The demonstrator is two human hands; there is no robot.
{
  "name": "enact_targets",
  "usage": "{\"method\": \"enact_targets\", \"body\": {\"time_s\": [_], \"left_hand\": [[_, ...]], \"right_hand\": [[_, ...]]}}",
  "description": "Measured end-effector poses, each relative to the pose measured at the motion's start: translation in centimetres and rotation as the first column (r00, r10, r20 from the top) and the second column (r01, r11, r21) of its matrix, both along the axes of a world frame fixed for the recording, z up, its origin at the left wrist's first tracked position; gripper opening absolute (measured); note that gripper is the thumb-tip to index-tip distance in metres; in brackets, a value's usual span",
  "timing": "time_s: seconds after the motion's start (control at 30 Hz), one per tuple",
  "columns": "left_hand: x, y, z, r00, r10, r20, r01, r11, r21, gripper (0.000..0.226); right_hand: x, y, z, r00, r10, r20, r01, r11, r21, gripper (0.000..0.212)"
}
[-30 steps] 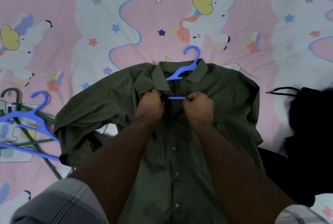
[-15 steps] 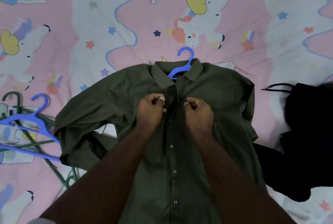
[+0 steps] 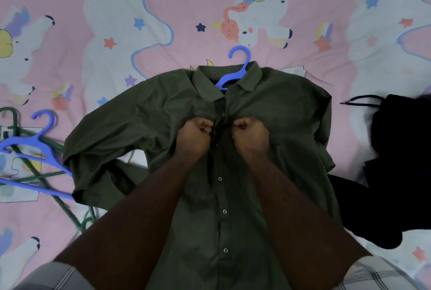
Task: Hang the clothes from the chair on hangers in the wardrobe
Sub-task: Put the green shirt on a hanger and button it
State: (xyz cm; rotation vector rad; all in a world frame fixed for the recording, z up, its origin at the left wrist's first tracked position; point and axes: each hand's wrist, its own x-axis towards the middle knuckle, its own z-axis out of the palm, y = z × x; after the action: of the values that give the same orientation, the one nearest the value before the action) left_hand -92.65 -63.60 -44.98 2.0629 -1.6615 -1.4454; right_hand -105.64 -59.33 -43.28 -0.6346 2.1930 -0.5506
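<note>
An olive-green button shirt (image 3: 279, 112) lies face up on the bed. A blue hanger (image 3: 235, 70) sits inside it, its hook poking out above the collar. My left hand (image 3: 193, 137) pinches the left edge of the shirt's front opening just below the collar. My right hand (image 3: 250, 136) pinches the right edge, close beside it. Both fists are closed on the fabric around a button; the fingertips are hidden.
Spare hangers lie at the left: a blue hanger (image 3: 35, 147) over green hangers (image 3: 49, 184). A pile of black clothes (image 3: 401, 161) with a drawstring lies at the right. The pink unicorn bedsheet (image 3: 163, 21) covers the bed.
The shirt front has been drawn together over the hanger's bar, which showed a second ago. My hands have shifted slightly down the placket and stay pinched on it.
</note>
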Motion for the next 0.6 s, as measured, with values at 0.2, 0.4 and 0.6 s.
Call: {"method": "enact_targets", "body": {"time_s": [0.2,0.4,0.6], "left_hand": [[1.2,1.4,-0.8,0.997,-0.028,0.071,0.026,0.999,0.028,0.017],[1.3,1.6,-0.6,0.997,0.044,0.062,-0.048,0.996,0.076,0.018],[-1.2,-0.5,1.1,0.998,-0.003,-0.069,-0.008,0.989,-0.149,0.029]], "right_hand": [[0.2,2.2,-0.9,0.999,0.0,0.047,-0.002,0.999,0.05,0.022],[0.3,3.1,-0.7,0.999,0.018,0.031,-0.02,0.999,0.05,0.019],[1.0,-1.1,0.4,0.998,-0.003,0.068,0.012,0.992,-0.129,0.029]]}}
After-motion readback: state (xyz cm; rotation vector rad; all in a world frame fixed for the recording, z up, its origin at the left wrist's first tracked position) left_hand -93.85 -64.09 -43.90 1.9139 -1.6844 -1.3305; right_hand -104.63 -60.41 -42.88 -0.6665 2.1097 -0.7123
